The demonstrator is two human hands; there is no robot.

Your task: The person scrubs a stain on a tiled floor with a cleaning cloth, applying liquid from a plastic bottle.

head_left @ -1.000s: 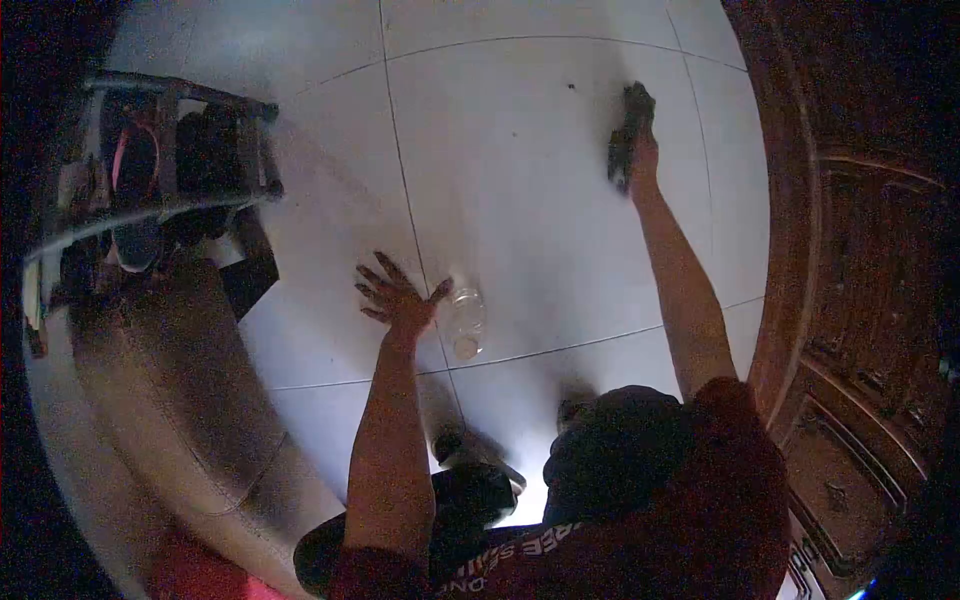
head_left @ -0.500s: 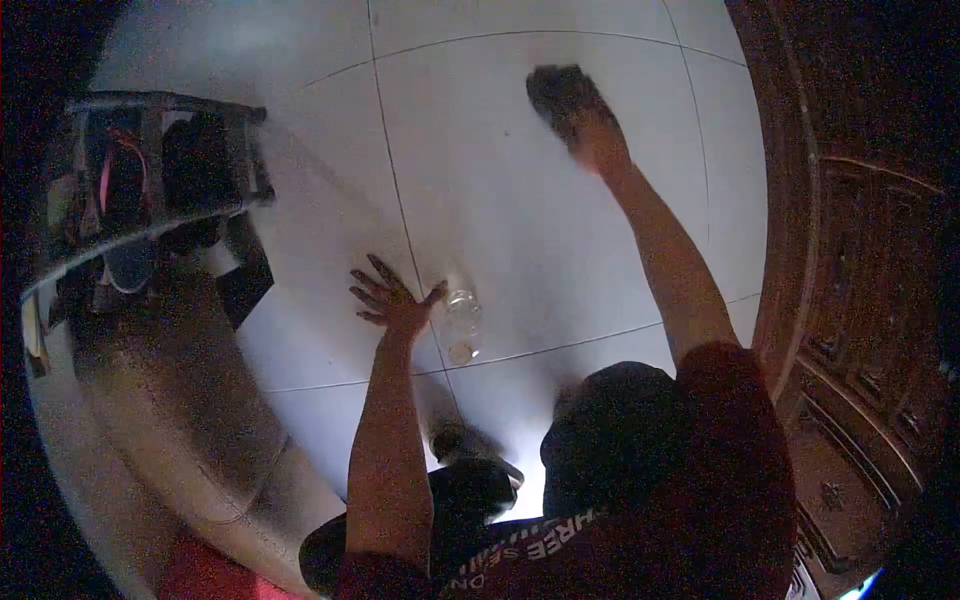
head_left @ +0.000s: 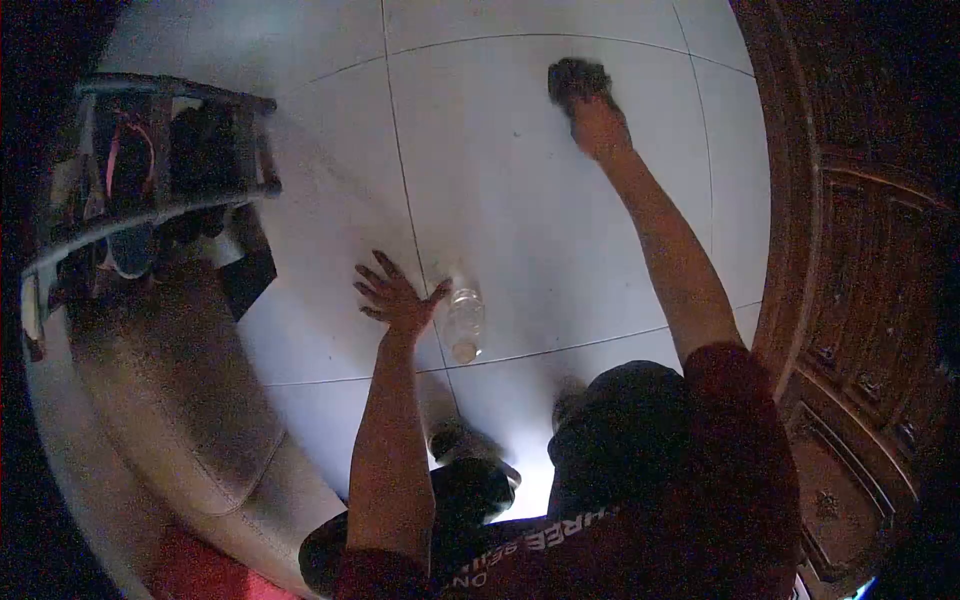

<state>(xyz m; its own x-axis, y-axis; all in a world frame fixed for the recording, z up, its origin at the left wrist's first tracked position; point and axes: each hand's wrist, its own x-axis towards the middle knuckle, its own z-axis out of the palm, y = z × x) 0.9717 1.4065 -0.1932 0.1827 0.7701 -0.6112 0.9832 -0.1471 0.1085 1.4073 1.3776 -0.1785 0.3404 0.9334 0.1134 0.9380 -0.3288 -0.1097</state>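
Observation:
My left hand (head_left: pixel 400 300) is spread over the pale tiled floor (head_left: pixel 530 220) with nothing in it. Just right of its thumb lies a clear plastic bottle (head_left: pixel 463 318), on its side, its cap end toward me. My right arm reaches far forward. There, my right hand (head_left: pixel 600 128) is closed on a dark, crumpled cloth (head_left: pixel 578 80) against the floor. Motion and dim light blur the cloth's outline, and the fingers are partly hidden.
A low rack (head_left: pixel 180 200) with sandals and dark footwear stands at the left, beside a brown sofa (head_left: pixel 180 390). Along the right runs a carved wooden cabinet (head_left: pixel 860 290). A red fabric (head_left: pixel 215 565) shows at lower left.
My right hand and the cloth have shifted slightly right, and the hand has turned. My left hand and the bottle look almost unmoved; the whole view has moved a little.

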